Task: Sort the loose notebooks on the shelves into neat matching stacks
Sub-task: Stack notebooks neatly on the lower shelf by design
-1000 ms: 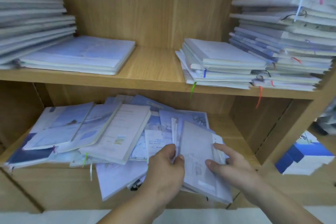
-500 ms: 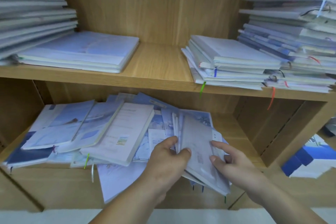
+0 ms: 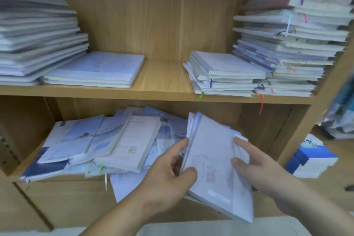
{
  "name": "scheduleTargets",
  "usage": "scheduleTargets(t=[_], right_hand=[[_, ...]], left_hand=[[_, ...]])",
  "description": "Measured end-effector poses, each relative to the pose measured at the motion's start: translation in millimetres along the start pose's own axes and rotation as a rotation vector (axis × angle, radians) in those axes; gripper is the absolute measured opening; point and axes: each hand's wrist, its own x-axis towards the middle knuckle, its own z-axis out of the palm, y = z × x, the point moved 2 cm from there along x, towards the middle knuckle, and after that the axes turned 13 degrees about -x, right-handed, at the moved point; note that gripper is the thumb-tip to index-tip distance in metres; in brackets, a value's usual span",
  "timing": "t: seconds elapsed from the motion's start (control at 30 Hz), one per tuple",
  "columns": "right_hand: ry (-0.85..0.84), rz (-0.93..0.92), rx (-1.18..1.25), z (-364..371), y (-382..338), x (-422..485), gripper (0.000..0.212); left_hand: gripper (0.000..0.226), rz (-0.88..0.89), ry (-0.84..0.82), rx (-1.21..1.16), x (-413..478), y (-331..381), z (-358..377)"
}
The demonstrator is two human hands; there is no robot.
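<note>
— What sits on the light wooden shelf board (image 3: 162, 86), starting at the left?

— At its far left is a tall leaning stack of grey-white notebooks (image 3: 38, 40). Just beside that, touching its foot, lies a low stack of pale blue square notebooks (image 3: 95, 71). Then comes bare wood. Toward the board's right end there is a low stack of white-covered notebooks (image 3: 226, 74) and, pressed against it, a tall uneven stack of blue and white notebooks (image 3: 291, 44) (blurred near the top). A green ribbon (image 3: 200, 97) and an orange ribbon (image 3: 261, 103) hang over the board's front edge.

— And below the board?

— Under its left and middle part a loose heap of pale blue and white notebooks (image 3: 76, 143) lies fanned and overlapping. A cream-covered notebook (image 3: 132, 143) is tilted on top of it.

— Where are the hands?

— Below the board's right half. The left hand (image 3: 168, 176) grips the left edge of a bundle of pale lilac notebooks (image 3: 216, 163), thumb on the front cover and fingers curled behind. The right hand (image 3: 256, 170) holds the bundle's right edge, with thumb and forefinger on the cover and the other fingers hidden. The bundle is tilted up, with its top edge just under the board. Whether it touches the heap I cannot tell.

— Anything further right?

— Below the board, beyond the wooden side panel (image 3: 306, 120), a blue and white box (image 3: 310, 161) sits well apart from the hands.
</note>
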Motion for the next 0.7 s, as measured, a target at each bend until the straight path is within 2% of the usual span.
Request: scheduleTargets(t=[0.1, 0.23, 0.37, 0.5, 0.57, 0.7], right_hand=[[-0.022, -0.021, -0.008, -5, -9, -41, 0.06], [0.085, -0.132, -0.021, -23, -25, -96, 0.055], [0.209, -0.305, 0.003, -48, -49, -139, 0.056], [0.262, -0.415, 0.072, -67, -90, -150, 0.054], [0.309, -0.436, 0.125, -77, -112, -140, 0.051], [0.216, -0.36, 0.33, -102, -156, -106, 0.054]], left_hand=[[0.071, 0.017, -0.055, 0.048, -29, 14, -9], [0.063, 0.105, -0.13, 0.052, -65, 33, -10], [0.068, 0.221, -0.162, 0.008, -92, 64, -11], [0.064, 0.283, -0.042, -0.071, -94, 106, -5], [0.052, 0.319, 0.03, -0.101, -83, 132, 1], [0.027, 0.32, 0.186, -0.175, -41, 175, 12]])
